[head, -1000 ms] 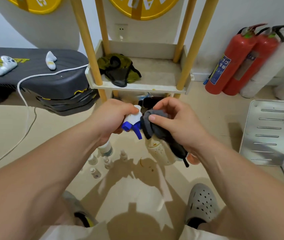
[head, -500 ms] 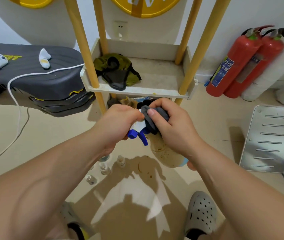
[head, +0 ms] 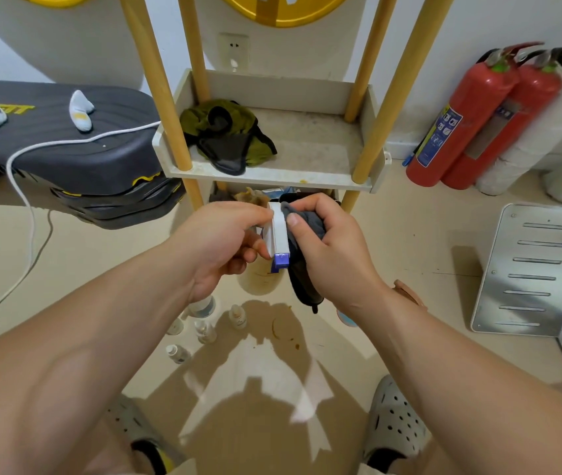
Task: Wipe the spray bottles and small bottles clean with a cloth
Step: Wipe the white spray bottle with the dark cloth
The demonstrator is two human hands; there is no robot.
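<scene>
Black padded equipment [head: 67, 156] lies far left, and a white cable [head: 19, 186] hangs from it down to the floor. Several small bottles [head: 204, 332] stand near each other on the floor, below the forearms. Above them the left hand [head: 221, 248] holds the spray bottle [head: 278, 234] in the air, in front of the shelf [head: 272, 176]. Its grip is curled, with the fingertips pinching the white spray head. A dark grey cloth [head: 302, 282] touches the right side of the head. The right hand [head: 338, 258] has its grip closed round this cloth, and the thumb presses it on the head. Two red fire extinguishers [head: 461, 125] lean against the wall at the right.
</scene>
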